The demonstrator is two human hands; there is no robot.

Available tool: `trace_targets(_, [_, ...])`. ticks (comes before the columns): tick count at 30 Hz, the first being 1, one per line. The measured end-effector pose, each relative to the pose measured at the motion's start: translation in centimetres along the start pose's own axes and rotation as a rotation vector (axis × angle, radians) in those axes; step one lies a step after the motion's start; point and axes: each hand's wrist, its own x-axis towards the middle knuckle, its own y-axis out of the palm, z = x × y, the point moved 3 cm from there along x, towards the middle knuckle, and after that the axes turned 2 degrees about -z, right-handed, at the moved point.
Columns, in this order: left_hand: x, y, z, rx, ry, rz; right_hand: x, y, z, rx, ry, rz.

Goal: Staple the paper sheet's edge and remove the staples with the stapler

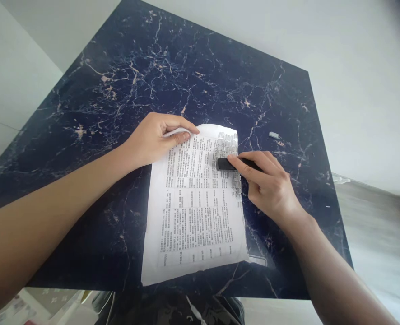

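A printed sheet of paper (pixel 193 203) lies on the dark blue marbled table, its rows of text running sideways to me. My left hand (pixel 162 135) grips the paper's upper left edge, thumb on top and fingers at the far edge. In my right hand (pixel 271 180) is a small black stapler (pixel 226 164), closed around from the right side. Its head reaches over the paper's right edge. Many short silvery marks, which look like staples, crowd the upper right edge of the sheet. The stapler's rear part is hidden under my fingers.
A small pale strip (pixel 274 135), likely staples, lies right of the paper on the marbled table (pixel 203 67). A thin flat rectangular item (pixel 258 260) shows at the paper's lower right corner. White walls stand behind and to the left. A cable (pixel 196 311) hangs below the front edge.
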Motion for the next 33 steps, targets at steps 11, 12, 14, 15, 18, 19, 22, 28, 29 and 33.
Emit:
trace_targets(11, [0.0,0.0,0.3,-0.007,0.029,0.042,-0.5,-0.5,-0.3,0.212,0.235,-0.257])
trace_targets(12, [0.0,0.0,0.3,0.0,0.028,0.046,-0.5,-0.6,-0.5,0.214,0.262,-0.277])
trace_targets(14, [0.0,0.0,0.3,0.017,0.026,0.051,-0.4,-0.8,-0.8,0.212,0.291,-0.283])
trace_targets(15, [0.0,0.0,0.3,0.026,0.026,0.053,-0.4,-0.8,-0.9,0.212,0.297,-0.277])
trace_targets(18, [0.0,0.0,0.2,0.051,0.04,0.054,-0.3,-0.9,-0.9,0.198,0.313,-0.27])
trace_targets(19, [-0.1,0.1,0.3,0.063,0.049,0.057,-0.3,-0.9,-0.8,0.191,0.317,-0.272])
trace_targets(22, [-0.1,0.5,0.7,0.107,0.119,0.034,-0.4,-0.9,-0.6,0.179,0.339,-0.278])
trace_targets(28, [-0.4,1.4,1.0,0.3,0.382,-0.04,-0.5,-1.0,-0.8,0.178,0.404,-0.307])
trace_targets(29, [-0.4,1.3,0.8,0.341,0.419,-0.06,-0.5,-1.0,-0.9,0.172,0.413,-0.315])
trace_targets(33, [-0.8,1.1,-0.5,0.416,0.558,-0.082,-0.6,-1.0,-1.3,0.161,0.438,-0.332])
